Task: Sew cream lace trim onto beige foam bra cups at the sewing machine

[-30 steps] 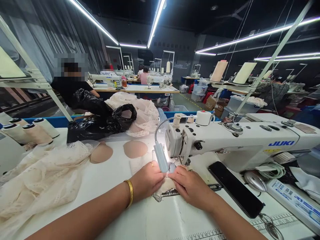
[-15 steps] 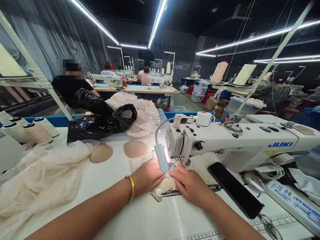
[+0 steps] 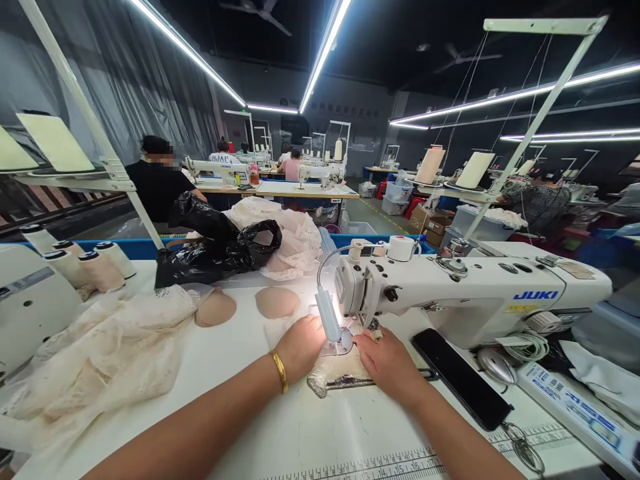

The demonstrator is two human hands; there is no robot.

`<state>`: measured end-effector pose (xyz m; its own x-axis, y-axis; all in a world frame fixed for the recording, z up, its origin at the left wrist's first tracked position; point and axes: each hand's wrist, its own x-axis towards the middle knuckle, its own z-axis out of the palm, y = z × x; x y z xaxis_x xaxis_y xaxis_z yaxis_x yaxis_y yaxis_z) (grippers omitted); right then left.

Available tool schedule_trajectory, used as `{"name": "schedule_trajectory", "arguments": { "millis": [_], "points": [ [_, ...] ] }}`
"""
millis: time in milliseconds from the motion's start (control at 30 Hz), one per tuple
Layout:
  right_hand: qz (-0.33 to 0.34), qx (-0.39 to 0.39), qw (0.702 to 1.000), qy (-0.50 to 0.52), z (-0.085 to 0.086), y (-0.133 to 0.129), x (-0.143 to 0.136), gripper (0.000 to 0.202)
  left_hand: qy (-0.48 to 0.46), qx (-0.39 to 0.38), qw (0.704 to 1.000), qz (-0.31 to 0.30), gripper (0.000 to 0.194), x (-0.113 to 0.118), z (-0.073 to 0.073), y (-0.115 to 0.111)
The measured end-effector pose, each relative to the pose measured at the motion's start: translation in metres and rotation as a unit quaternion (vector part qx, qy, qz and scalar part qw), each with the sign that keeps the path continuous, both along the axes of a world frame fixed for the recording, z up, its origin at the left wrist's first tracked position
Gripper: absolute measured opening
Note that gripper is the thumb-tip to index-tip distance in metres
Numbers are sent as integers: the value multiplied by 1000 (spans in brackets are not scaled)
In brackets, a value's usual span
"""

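My left hand [image 3: 301,347] is at the left of the sewing machine's [image 3: 430,283] needle area, its fingers closed on a sheer cream fabric [image 3: 278,329]; the fingertips are partly hidden behind the grey lamp [image 3: 329,315]. Opposite it, my right hand [image 3: 389,365] lies just right of the shiny needle plate [image 3: 341,345], with fingers bent and pressed together at the fabric's edge. The lamp's glare washes out the cloth between the hands. Two beige oval pads [image 3: 277,303] lie on the table beyond my left hand.
Cream lace fabric [image 3: 110,360] is heaped at left, near several thread cones [image 3: 103,268]. A black plastic bag [image 3: 215,250] stands behind. On the right are a phone [image 3: 460,379], a mouse [image 3: 497,365] and a white box [image 3: 580,413]. Other people sit at machines farther off.
The view has shifted slightly. My hands have drawn a little apart, uncovering more of the needle plate; my right fingers now lie farther right of it.
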<state>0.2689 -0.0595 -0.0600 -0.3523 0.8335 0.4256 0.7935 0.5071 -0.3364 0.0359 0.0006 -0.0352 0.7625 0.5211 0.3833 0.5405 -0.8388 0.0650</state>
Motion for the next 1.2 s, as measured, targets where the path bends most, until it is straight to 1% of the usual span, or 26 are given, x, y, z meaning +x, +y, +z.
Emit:
{"name": "schedule_trajectory", "arguments": {
  "millis": [67, 100, 133, 167, 200, 233, 267, 300, 333, 367, 400, 433, 467, 500, 533, 600, 633, 700, 767, 833, 867, 933, 1000, 1033, 1133, 1200],
  "points": [
    [-5, -14, 1000, 18, 4, -7, -9, 24, -16, -10, 1000, 20, 22, -9, 2, -4],
    [-1, -52, 997, 55, 6, -11, -15, 22, -23, -13, 999, 29, 24, -15, 4, -10],
    [7, -116, 987, 115, 8, -16, -23, 21, -33, -18, 999, 30, 26, -22, 6, -20],
    [18, -195, 961, 195, 11, -20, -32, 23, -52, -35, 998, 25, 28, -29, 8, -34],
    [29, -274, 919, 282, 14, -25, -42, 29, -73, -59, 996, 15, 29, -36, 8, -52],
    [36, -338, 868, 363, 16, -29, -52, 36, -128, -120, 984, -18, 25, -41, 7, -71],
    [39, -376, 822, 425, 19, -32, -62, 43, -199, -214, 956, -29, 24, -45, 4, -92],
    [39, -385, 796, 466, 22, -37, -71, 47, -276, -316, 907, -40, 28, -47, 0, -112],
    [38, -379, 781, 495, 23, -42, -81, 51, -340, -442, 828, -62, 37, -48, -4, -129],
    [37, -365, 771, 520, 25, -48, -89, 55, -382, -586, 712, -62, 51, -48, -8, -144],
    [39, -349, 762, 544, 25, -56, -97, 60, -428, -687, 587, -26, 58, -47, -9, -154],
    [42, -331, 753, 567, 24, -64, -104, 64, -484, -732, 479, 32, 56, -46, -8, -160],
    [43, -314, 744, 588, 22, -74, -109, 69, -542, -733, 404, 72, 51, -46, -5, -162],
    [40, -298, 736, 606, 18, -83, -113, 73, -599, -708, 361, 100, 45, -45, 0, -161],
    [32, -286, 730, 621, 14, -93, -116, 76, -647, -671, 342, 118, 39, -45, 6, -158],
    [2, -266, 723, 638, 3, -111, -117, 81, -707, -611, 329, 137, 34, -46, 18, -150],
    [-16, -255, 722, 643, -2, -118, -116, 81, -723, -594, 320, 151, 30, -45, 22, -147],
    [-51, -227, 723, 651, -12, -128, -112, 78, -742, -579, 291, 173, 21, -44, 26, -143],
    [-73, -205, 724, 654, -17, -133, -107, 74, -746, -583, 266, 179, 17, -40, 27, -144],
    [-75, -203, 724, 655, -19, -134, -104, 74, -735, -601, 265, 170, 17, -36, 27, -148],
    [-71, -208, 723, 655, -18, -133, -103, 77, -727, -609, 273, 163, 17, -35, 27, -150],
    [-60, -222, 722, 653, -15, -131, -101, 84, -715, -618, 298, 138, 19, -32, 29, -153],
    [-51, -234, 726, 644, -11, -128, -100, 89, -709, -622, 310, 119, 22, -31, 30, -155],
    [-47, -239, 730, 638, -10, -127, -99, 91, -708, -626, 307, 114, 22, -31, 31, -156],
    [-50, -244, 741, 624, -7, -126, -98, 94, -702, -648, 277, 102, 24, -32, 31, -157],
    [-63, -238, 742, 624, -8, -128, -99, 93, -697, -659, 265, 95, 26, -31, 30, -156]
  ]
}}
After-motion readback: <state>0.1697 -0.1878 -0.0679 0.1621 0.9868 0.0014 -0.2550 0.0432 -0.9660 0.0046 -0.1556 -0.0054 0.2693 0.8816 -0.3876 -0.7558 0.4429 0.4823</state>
